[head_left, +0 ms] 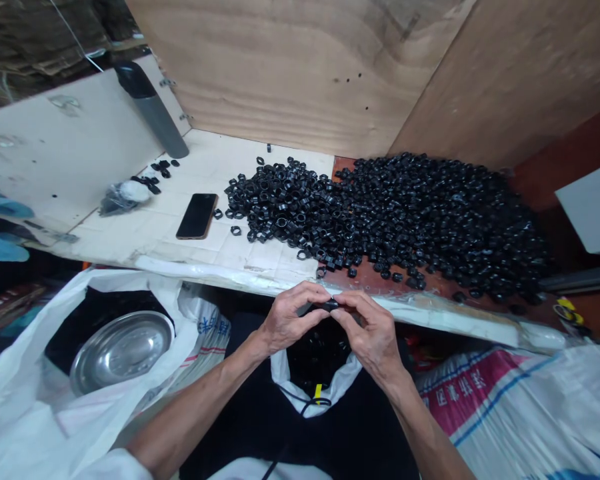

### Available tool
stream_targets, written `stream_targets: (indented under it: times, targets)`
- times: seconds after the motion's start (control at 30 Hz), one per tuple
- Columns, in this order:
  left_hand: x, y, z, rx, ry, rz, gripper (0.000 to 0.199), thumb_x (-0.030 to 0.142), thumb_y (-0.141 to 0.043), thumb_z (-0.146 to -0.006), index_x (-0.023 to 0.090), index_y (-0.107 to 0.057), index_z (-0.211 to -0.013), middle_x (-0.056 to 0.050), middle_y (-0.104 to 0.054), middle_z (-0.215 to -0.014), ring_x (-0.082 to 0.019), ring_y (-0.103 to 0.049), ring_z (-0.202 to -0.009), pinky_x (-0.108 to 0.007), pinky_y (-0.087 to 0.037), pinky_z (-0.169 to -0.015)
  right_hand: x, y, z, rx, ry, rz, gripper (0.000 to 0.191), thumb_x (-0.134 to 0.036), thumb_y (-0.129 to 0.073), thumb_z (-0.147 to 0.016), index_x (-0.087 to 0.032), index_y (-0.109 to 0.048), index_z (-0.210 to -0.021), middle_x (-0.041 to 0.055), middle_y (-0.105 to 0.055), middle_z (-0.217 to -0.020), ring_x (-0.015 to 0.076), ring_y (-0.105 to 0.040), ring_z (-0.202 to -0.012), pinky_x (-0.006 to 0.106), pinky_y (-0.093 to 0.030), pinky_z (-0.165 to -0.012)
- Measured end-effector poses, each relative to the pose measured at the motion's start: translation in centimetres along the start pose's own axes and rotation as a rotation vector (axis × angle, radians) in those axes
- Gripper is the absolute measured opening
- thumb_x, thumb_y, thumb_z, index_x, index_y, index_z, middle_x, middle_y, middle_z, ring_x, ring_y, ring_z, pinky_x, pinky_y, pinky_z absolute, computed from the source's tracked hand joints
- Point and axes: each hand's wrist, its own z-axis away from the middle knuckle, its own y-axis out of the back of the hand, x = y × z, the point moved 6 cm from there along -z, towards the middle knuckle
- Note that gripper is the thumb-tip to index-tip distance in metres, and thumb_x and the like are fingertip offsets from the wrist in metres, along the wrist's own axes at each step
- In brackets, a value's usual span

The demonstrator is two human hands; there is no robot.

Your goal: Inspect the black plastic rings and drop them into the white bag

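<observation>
Just in front of the table edge, a small black part is pinched between the fingertips of both hands. My left hand grips its left end, and my right hand its right end. Below the hands, a white-rimmed bag hangs open with black pieces inside. A large pile of black ring-shaped parts covers the middle and right of the table. A few loose rings lie at the pile's left side.
A phone, a dark bottle and a small plastic bag are on the table's left. A metal bowl sits in a white sack at lower left. Another printed sack is at lower right. Wooden boards stand behind.
</observation>
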Motion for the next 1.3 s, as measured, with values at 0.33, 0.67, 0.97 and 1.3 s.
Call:
stream_targets:
  times: [0.33,0.67,0.97,1.3]
  targets:
    - [0.1,-0.4,1.0,-0.036,-0.054,-0.037,0.027,0.012,-0.064,-0.088,0.017,-0.068,-0.114,-0.012,-0.069,-0.107,-0.020,-0.068,-0.100,-0.036,-0.058,-0.088,1.7,-0.9,1.3,-0.010,-0.135,-0.083,0.009,-0.026,-0.064,-0.091,-0.020,-0.069,-0.094,0.0037,-0.070,-0.083,0.0176,-0.068,-0.072,0.029,-0.054,-0.068]
    - [-1.8,-1.0,2.2,0.026,0.094,0.035,0.024,0.014,-0.068,-0.086,0.016,-0.071,-0.110,-0.011,-0.070,-0.105,-0.020,-0.068,-0.099,-0.034,-0.057,-0.089,1.7,-1.6,2.3,0.050,-0.084,0.081,0.016,-0.028,-0.057,-0.095,-0.018,-0.065,-0.104,0.0025,-0.062,-0.079,0.0139,-0.060,-0.064,0.026,-0.051,-0.066]
    - [-0.8,-1.3,2.0,0.034,-0.029,-0.035,0.030,0.013,-0.063,-0.090,0.017,-0.066,-0.119,-0.012,-0.068,-0.110,-0.020,-0.066,-0.104,-0.036,-0.057,-0.090,1.7,-1.5,2.2,0.044,-0.138,0.154,0.018,-0.030,-0.052,-0.097,-0.018,-0.064,-0.092,-0.0002,-0.059,-0.067,0.0126,-0.056,-0.055,0.023,-0.045,-0.057]
    - [-2.3,-1.1,2.4,0.012,0.211,0.064,0.022,0.021,-0.068,-0.087,0.017,-0.073,-0.108,-0.010,-0.071,-0.103,-0.020,-0.069,-0.097,-0.034,-0.058,-0.088,2.9,-2.1,2.1,-0.061,-0.265,0.040,0.016,-0.031,-0.054,-0.096,-0.021,-0.063,-0.089,-0.0031,-0.055,-0.065,0.0116,-0.051,-0.053,0.023,-0.042,-0.053]
